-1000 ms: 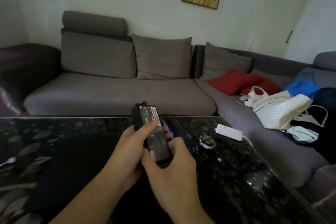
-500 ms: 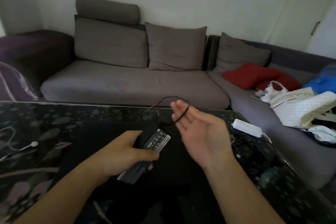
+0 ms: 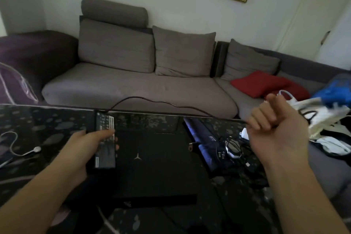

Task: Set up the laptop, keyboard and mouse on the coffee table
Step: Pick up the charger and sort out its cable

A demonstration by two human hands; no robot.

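Note:
A closed black laptop (image 3: 152, 161) lies flat in the middle of the dark patterned coffee table (image 3: 47, 125). My left hand (image 3: 83, 150) grips the black power brick (image 3: 104, 142) above the laptop's left edge. A thin black cable (image 3: 161, 101) runs from the brick's top to my right hand (image 3: 275, 131), which is curled round it off to the right. Right of the laptop lies a dark keyboard (image 3: 203, 138), and a black mouse (image 3: 233, 146) sits beside it among cables.
A white cable with a round end (image 3: 36, 149) lies on the table's left. A white adapter (image 3: 245, 132) sits by the right edge. A grey sofa (image 3: 133, 85) runs behind the table, with a red cushion (image 3: 260, 83) and white and blue bags (image 3: 322, 112) at right.
My right hand has swung out to the right, pulling the cable out long from the brick. My left hand has carried the brick to the left. The camera has tilted down slightly.

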